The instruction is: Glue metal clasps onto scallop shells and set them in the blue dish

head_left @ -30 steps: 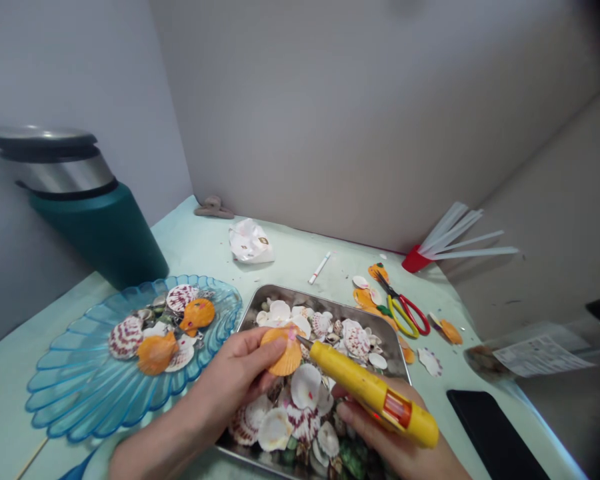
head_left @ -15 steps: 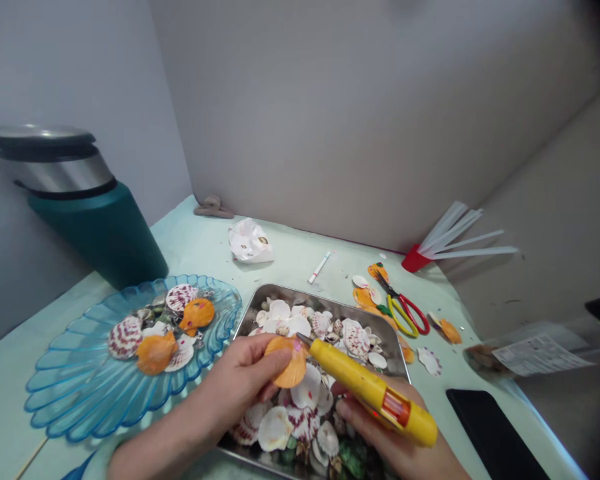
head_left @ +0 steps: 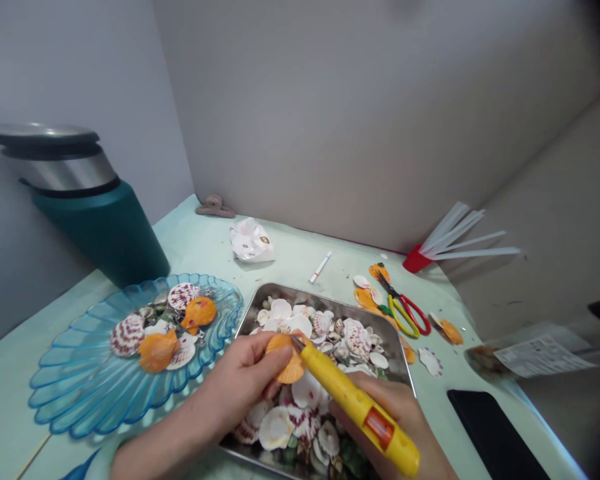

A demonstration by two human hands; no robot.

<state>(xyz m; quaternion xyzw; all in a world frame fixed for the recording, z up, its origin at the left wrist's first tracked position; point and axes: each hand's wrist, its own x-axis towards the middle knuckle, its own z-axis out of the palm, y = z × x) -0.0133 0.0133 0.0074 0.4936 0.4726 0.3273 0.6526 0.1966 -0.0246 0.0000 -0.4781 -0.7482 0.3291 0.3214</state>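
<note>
Pinched in my left hand (head_left: 253,373) is an orange scallop shell (head_left: 291,368), its ribbed face up. My right hand (head_left: 387,417) is wrapped round a yellow glue gun (head_left: 353,397); the dark nozzle meets the upper right edge of the shell. Whether glue is coming out, I cannot tell. Both hands hover over a metal tray (head_left: 266,293) heaped with white and purple-speckled shells (head_left: 357,337). The trigger side of the glue gun is hidden by my fingers.
Left of the tray lies a blue shell-shaped dish (head_left: 87,377) holding several shells, with a green bottle (head_left: 103,227) behind. To the right are scissors (head_left: 407,313), a phone (head_left: 495,433), orange shells (head_left: 451,331) and a red cup (head_left: 417,259) of glue sticks.
The glue gun has shifted left and its rear has dropped, bringing the nozzle further over the shell's edge. My left hand and the shell stay nearly in place.
</note>
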